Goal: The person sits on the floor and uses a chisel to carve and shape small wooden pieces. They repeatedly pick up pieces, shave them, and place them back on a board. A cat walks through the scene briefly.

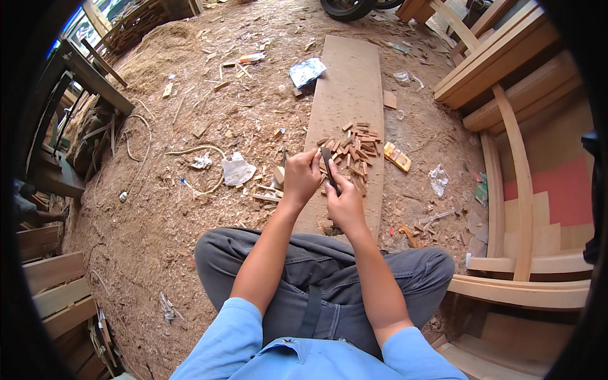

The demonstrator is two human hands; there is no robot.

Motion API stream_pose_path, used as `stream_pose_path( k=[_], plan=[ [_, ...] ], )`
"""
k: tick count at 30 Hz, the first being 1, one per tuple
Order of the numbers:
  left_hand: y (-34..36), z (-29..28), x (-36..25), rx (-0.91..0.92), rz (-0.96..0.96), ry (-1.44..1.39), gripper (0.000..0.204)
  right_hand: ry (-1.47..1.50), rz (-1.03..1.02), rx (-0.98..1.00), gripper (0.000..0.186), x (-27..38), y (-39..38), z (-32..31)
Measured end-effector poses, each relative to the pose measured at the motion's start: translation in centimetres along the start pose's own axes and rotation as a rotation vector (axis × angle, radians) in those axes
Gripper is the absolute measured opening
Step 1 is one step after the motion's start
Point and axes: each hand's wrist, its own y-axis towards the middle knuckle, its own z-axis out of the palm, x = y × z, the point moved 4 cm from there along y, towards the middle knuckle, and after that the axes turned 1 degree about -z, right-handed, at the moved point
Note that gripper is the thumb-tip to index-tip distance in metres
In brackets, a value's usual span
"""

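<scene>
My right hand is closed around a dark, flat blade that points up and away from me. Just left of it, the fingers of my left hand are pinched together beside the blade's far end. What they pinch is too small to make out. Both hands are above a long wooden board lying on the ground in front of my crossed legs. A pile of small wooden pegs is spread on the board, beyond and right of my hands.
Sawdust and shavings cover the ground. A yellow packet lies right of the board, and a blue-white packet at its far left edge. Wooden frames stand at the right. A rope and white plastic lie left. A tyre is far ahead.
</scene>
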Motion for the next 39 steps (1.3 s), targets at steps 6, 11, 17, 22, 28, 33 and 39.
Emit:
stream_pose_path(
  k=[6, 11, 17, 22, 28, 33, 39],
  plan=[
    [-2.0, 0.5, -2.7, 0.076, 0.121, 0.031, 0.015, 0.109, 0.543, -0.262, 0.052, -3.9, 3.3, -6.0],
    [-0.5, -0.1, 0.1, 0.009, -0.333, -0.314, 0.023, 0.478, 0.509, -0.006, 0.052, -3.3, 1.7, -4.8],
    [-0.6, -0.7, 1.4, -0.061, -0.474, -0.531, 0.027, 0.494, 0.3, 0.22, 0.056, 2.2, 0.3, -1.7],
    [-0.2, -0.7, 0.6, -0.106, -0.317, -0.367, 0.025, 0.363, 0.237, 0.252, 0.053, 2.4, 0.2, -1.3],
    [0.1, -0.6, 0.2, -0.039, -0.326, -0.302, 0.022, 0.399, 0.294, 0.251, 0.052, 0.8, -0.3, -0.2],
    [-1.7, 1.0, -2.8, 0.067, -0.154, -0.284, 0.021, 0.566, 0.59, -0.241, 0.055, -1.2, 2.8, -3.7],
    [-0.5, 1.2, -1.0, 0.113, -0.287, -0.471, 0.027, 0.612, 0.496, -0.193, 0.056, -2.3, 2.3, -6.8]
  ],
)
